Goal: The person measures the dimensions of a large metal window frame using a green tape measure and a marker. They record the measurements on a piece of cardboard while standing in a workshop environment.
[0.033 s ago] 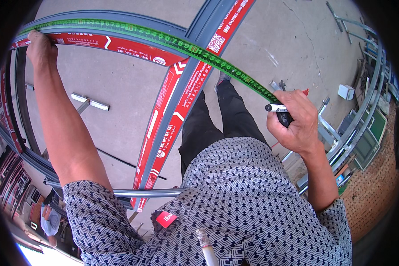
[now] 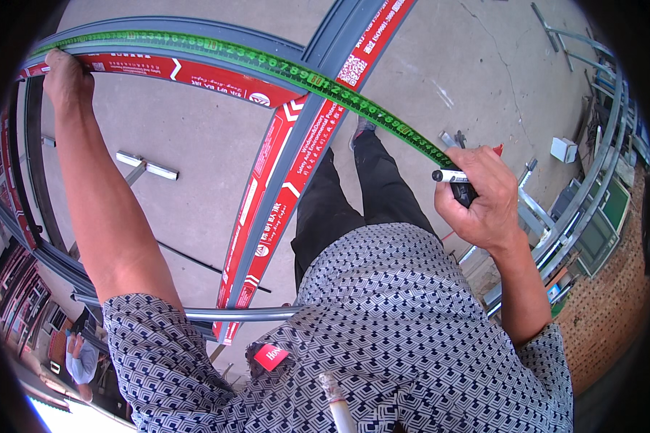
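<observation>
A green tape measure blade [image 2: 267,65] stretches from the far left along a grey metal frame bar [image 2: 195,29] with red protective film, past the crossing upright bar [image 2: 296,159]. At the far left end, my left hand [image 2: 68,78] is closed on the bar at the blade's edge; its fingertips are partly hidden. On the right, my right hand [image 2: 487,198] closes round the black tape measure case [image 2: 464,193], mostly covered by the fingers. A white marker pen [image 2: 451,176] with a black end is held in that same hand. From there the blade slopes up to the bar.
Under the frame is a concrete floor with a short metal piece [image 2: 146,165]. Long metal rails [image 2: 592,173] and a white box [image 2: 564,149] stand at right. Another person [image 2: 83,357] is at lower left. A cigarette [image 2: 337,404] shows at the lower edge.
</observation>
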A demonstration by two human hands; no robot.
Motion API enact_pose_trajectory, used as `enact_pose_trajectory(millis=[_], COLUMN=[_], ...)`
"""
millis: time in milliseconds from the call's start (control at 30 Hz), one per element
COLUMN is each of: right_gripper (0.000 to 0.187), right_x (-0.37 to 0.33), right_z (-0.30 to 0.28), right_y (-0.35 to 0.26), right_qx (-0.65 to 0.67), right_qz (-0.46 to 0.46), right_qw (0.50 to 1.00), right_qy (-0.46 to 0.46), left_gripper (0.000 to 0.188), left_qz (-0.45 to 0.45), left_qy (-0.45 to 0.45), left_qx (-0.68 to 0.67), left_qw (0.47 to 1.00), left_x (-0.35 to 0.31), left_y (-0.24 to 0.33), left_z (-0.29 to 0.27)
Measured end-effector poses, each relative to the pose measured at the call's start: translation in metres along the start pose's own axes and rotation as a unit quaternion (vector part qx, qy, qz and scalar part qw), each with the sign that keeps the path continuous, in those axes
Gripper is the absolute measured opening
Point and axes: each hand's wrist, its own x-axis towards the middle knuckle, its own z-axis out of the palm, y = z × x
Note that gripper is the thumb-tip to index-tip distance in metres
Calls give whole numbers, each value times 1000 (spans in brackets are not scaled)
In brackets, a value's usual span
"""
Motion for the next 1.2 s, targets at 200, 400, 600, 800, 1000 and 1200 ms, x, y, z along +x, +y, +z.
enact_pose_trajectory(millis=[200,400,600,800,1000,1200], right_gripper=[34,35,35,34,34,35], right_x=[-1,-1,-1,-1,-1,-1], right_z=[1,2,1,2,2,2], right_y=[1,2,1,1,1,0], right_qx=[-2,-5,-11,-14,-15,-12], right_qz=[-6,-12,-9,-12,-10,-6], right_qw=[1000,1000,1000,1000,1000,1000], right_qy=[3,7,7,8,11,8], left_gripper=[57,57,55,58,57,55], left_qz=[1,2,1,6,-8,-12], left_qy=[1,0,-1,-10,5,4], left_qx=[-5,-18,-17,-28,-24,-5], left_qw=[1000,1000,1000,1000,1000,1000], left_x=[4,4,7,3,-4,-4], left_y=[-3,-2,-3,-3,2,3], left_z=[-1,-2,-2,-1,4,3])
